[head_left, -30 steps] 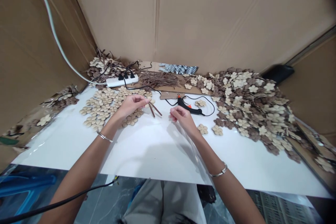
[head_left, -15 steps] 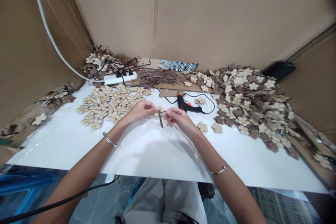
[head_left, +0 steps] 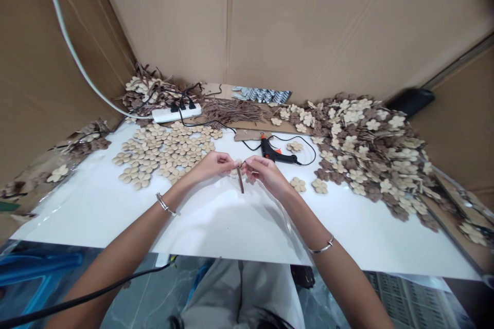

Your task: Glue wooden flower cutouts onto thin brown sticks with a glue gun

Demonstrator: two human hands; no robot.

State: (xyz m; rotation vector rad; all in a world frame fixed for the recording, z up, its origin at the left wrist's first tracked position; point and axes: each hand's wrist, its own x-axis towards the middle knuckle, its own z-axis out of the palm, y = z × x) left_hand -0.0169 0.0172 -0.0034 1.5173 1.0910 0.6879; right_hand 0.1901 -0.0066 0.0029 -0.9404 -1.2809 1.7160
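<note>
My left hand (head_left: 216, 163) is closed in a pinch on a narrow brown strip (head_left: 241, 181), which hangs down over the white tabletop. Facing it, my right hand (head_left: 263, 170) pinches a thin dark piece by the top of the strip; it looks like part of the same strip, but fingers partly hide it. A pale beige flower piece (head_left: 235, 168) shows between the two hands, mostly covered. Just beyond my right hand lies a black glue gun (head_left: 278, 154) with orange parts.
Beige padded flowers (head_left: 165, 149) spread across the left of the table (head_left: 200, 226). Brown and beige flowers (head_left: 358, 139) are heaped at the right. Behind are a white power strip (head_left: 177, 112), brown strips (head_left: 231, 112) and a patterned bundle (head_left: 262, 95). Single flowers (head_left: 319, 186) lie beside my right wrist.
My right hand has moved left, bringing its fingertips up against the top of the brown strip by my left fingers. The strip has shifted slightly right and down.
</note>
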